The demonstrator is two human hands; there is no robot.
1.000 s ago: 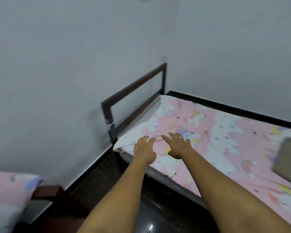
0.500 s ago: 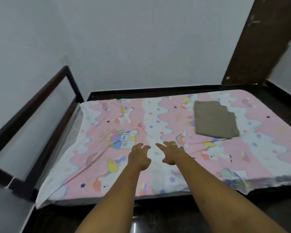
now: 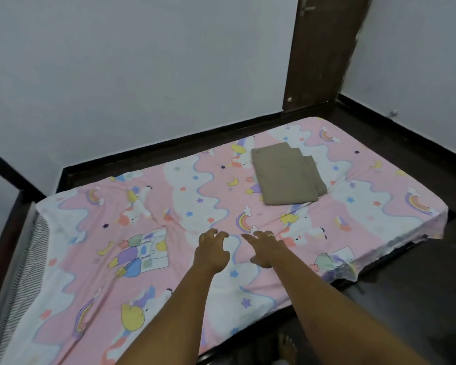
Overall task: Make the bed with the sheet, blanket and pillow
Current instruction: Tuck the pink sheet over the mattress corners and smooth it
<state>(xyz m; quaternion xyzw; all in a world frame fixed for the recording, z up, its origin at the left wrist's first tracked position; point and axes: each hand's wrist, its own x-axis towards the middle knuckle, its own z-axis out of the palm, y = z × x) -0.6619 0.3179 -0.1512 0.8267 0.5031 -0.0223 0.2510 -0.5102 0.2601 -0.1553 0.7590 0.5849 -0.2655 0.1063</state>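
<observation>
A pink and white sheet (image 3: 200,191) with rainbows and unicorns lies spread over the mattress, wrinkled around the middle. A folded olive-brown blanket (image 3: 287,177) rests on the sheet toward the far right. My left hand (image 3: 212,251) hovers over the sheet's middle with its fingers curled and apart, holding nothing. My right hand (image 3: 265,248) is beside it, fingers spread, a ring on one finger, also empty. No pillow is in view.
The striped mattress edge (image 3: 27,262) shows bare at the left, next to the dark wooden headboard rail (image 3: 0,164). A dark wooden door (image 3: 324,48) stands behind the bed's far right corner. Dark floor (image 3: 406,299) runs along the right side.
The view has swung right from the bed's head end toward its middle and foot. My hands stay empty and now hover over the sheet's middle; the folded blanket and door have come into view.
</observation>
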